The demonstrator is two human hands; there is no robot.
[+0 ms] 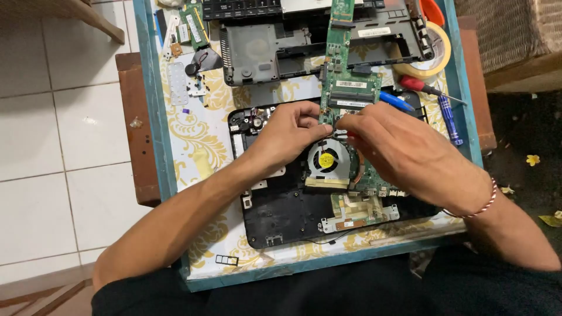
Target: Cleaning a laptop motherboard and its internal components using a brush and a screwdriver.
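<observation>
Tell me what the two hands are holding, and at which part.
Both the left hand and right hand pinch the green circuit board at its lower end, just above the cooling fan.

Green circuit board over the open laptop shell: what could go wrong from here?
1. Both hands, left hand and right hand, pinch at the green circuit board near the cooling fan; a slip might strain a small connector.
2. The screwdrivers lie near the table edge and could roll off.
</observation>
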